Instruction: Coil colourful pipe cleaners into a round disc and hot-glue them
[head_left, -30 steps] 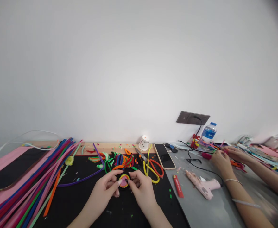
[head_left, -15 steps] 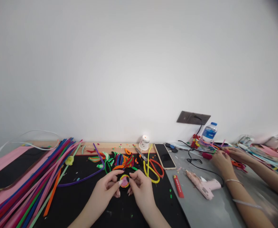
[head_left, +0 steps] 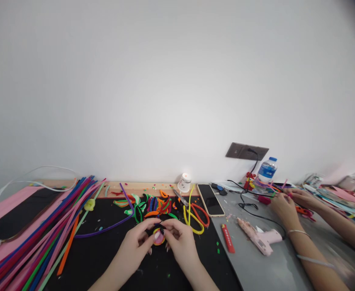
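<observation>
Centrally: one small round pink-and-yellow piece (head_left: 159,241), just above the black mat (head_left: 162,277). Left hand (head_left: 135,241): grip pinched on its left side. Right hand (head_left: 181,239): grip pinched on its right side. Just beyond: one heap of curled multicoloured bits (head_left: 155,205); one pair of scissors (head_left: 181,198); one phone (head_left: 210,200). Far left: one bundle of long coloured stems (head_left: 59,220). Right, on grey counter (head_left: 252,270): one pink glue gun (head_left: 265,241).

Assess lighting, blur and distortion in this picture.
Head view: wall brightest around mid-frame, top-right corner dark; head view: bottle and socket lean, likely lens distortion; head view: faint sheen on grey table; head view: far-right paper soft, held round piece lacking fine detail.
</observation>
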Demonstrator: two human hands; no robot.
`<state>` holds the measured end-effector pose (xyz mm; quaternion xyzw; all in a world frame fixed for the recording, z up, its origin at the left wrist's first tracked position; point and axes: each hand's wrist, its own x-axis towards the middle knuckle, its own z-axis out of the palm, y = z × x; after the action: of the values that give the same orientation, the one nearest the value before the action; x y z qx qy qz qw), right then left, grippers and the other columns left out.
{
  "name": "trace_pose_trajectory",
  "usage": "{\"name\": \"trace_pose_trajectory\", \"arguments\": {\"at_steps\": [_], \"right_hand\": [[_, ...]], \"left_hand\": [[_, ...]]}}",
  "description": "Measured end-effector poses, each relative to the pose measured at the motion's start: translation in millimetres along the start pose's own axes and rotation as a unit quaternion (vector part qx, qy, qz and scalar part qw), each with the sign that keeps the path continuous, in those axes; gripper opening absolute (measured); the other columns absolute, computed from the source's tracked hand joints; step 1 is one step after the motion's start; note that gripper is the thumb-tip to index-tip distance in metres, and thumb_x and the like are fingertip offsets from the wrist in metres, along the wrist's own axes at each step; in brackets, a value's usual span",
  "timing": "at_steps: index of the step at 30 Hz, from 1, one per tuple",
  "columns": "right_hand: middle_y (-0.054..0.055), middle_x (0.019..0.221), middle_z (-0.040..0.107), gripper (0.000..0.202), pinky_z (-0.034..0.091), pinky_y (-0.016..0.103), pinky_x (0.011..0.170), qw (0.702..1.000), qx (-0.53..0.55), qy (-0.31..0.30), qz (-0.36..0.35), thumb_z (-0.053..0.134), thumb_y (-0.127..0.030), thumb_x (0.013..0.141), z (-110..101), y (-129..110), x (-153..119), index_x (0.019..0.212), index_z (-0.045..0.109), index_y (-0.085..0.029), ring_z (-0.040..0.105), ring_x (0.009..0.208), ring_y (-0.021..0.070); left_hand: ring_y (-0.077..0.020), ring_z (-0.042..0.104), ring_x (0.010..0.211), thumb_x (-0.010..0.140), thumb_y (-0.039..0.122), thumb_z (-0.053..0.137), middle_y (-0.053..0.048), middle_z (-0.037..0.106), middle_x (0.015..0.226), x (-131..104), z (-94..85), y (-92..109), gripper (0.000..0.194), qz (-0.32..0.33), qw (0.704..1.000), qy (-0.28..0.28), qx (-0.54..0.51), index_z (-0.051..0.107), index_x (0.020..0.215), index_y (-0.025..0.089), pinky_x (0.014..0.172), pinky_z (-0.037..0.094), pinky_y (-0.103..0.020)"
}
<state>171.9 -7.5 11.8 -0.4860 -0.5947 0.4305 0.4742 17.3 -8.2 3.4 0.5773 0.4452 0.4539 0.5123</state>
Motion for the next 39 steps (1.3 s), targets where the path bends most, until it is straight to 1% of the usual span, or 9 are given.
{"name": "trace_pose_trajectory", "arguments": {"at_steps": [3,5,12,16,25,28,32,34,39], "right_hand": [[-0.003,0.063,0.057,0.017,0.04,0.019,0.041,1.0,0.015,0.002,0.003,0.058,-0.016,0.071,0.3,1.6,-0.2,0.088,0.06,-0.017,0.049,0.042,0.0085],[-0.004,0.063,0.056,0.019,0.04,0.019,0.04,1.0,0.025,0.007,0.009,0.058,-0.015,0.07,0.1,2.3,-0.1,0.089,0.057,-0.018,0.049,0.041,0.0083],[-0.006,0.059,0.053,0.012,0.037,0.017,0.038,1.0,0.023,0.01,0.002,0.058,-0.015,0.071,0.2,0.0,0.0,0.078,0.05,-0.02,0.046,0.039,0.0068],[-0.005,0.06,0.053,0.009,0.037,0.017,0.038,1.0,0.019,0.005,-0.008,0.057,-0.015,0.072,0.0,-2.3,-1.4,0.077,0.05,-0.019,0.045,0.039,0.0063],[-0.004,0.063,0.053,0.009,0.039,0.017,0.04,1.0,0.008,0.0,-0.019,0.057,-0.019,0.075,-0.6,-2.9,-2.3,0.083,0.055,-0.02,0.047,0.041,0.007],[-0.004,0.064,0.054,0.008,0.039,0.017,0.04,1.0,0.007,0.001,-0.023,0.057,-0.018,0.075,-0.8,-2.6,-2.4,0.082,0.056,-0.02,0.048,0.042,0.0073],[-0.004,0.063,0.053,0.009,0.039,0.017,0.039,1.0,0.01,0.001,-0.023,0.058,-0.018,0.074,-0.6,-0.3,-3.3,0.082,0.056,-0.02,0.047,0.041,0.0073],[-0.004,0.062,0.053,0.008,0.038,0.017,0.039,1.0,0.013,-0.001,-0.025,0.057,-0.018,0.075,-0.5,0.9,-3.6,0.083,0.055,-0.02,0.047,0.041,0.0071],[-0.004,0.062,0.054,0.007,0.037,0.017,0.039,1.0,0.007,-0.002,-0.03,0.058,-0.02,0.076,-0.8,0.3,-3.2,0.082,0.055,-0.02,0.046,0.04,0.0071]], "left_hand": [[-0.0088,0.051,0.045,0.078,0.023,0.056,-0.002,0.064,0.082,-0.6,-1.2,-1.6,0.025,0.005,1.0,0.005,-0.006,0.059,0.103,0.019,0.045,0.043,-0.022],[-0.0083,0.05,0.045,0.079,0.023,0.056,-0.001,0.065,0.082,-0.9,-1.3,-1.8,0.023,0.009,1.0,0.009,-0.005,0.059,0.101,0.02,0.044,0.042,-0.021],[-0.0084,0.048,0.044,0.079,0.026,0.057,-0.002,0.066,0.08,-0.7,0.9,-1.7,0.021,0.014,1.0,0.014,-0.003,0.059,0.098,0.019,0.043,0.042,-0.021],[-0.0085,0.049,0.044,0.079,0.027,0.057,-0.003,0.068,0.081,-1.0,0.8,-2.9,0.021,0.016,1.0,0.016,-0.003,0.059,0.098,0.019,0.043,0.043,-0.022],[-0.0097,0.05,0.043,0.079,0.028,0.058,-0.001,0.068,0.074,-3.3,0.5,2.5,0.018,0.017,1.0,0.023,0.001,0.061,0.094,0.019,0.043,0.043,-0.022],[-0.0098,0.049,0.042,0.078,0.028,0.059,0.0,0.065,0.066,-3.0,0.5,4.4,0.017,0.018,0.999,0.028,0.006,0.062,0.091,0.018,0.042,0.042,-0.022],[-0.0104,0.048,0.04,0.077,0.029,0.06,0.005,0.056,0.052,-2.3,0.6,6.4,0.016,0.015,0.999,0.035,0.01,0.063,0.088,0.017,0.042,0.04,-0.021],[-0.0106,0.048,0.041,0.077,0.03,0.06,0.005,0.054,0.051,-2.5,0.6,6.7,0.017,0.014,0.999,0.035,0.011,0.063,0.087,0.017,0.042,0.04,-0.022],[-0.0105,0.048,0.041,0.076,0.03,0.061,0.004,0.057,0.053,-3.4,0.4,5.5,0.017,0.011,0.999,0.035,0.008,0.063,0.087,0.016,0.042,0.04,-0.022]]}}
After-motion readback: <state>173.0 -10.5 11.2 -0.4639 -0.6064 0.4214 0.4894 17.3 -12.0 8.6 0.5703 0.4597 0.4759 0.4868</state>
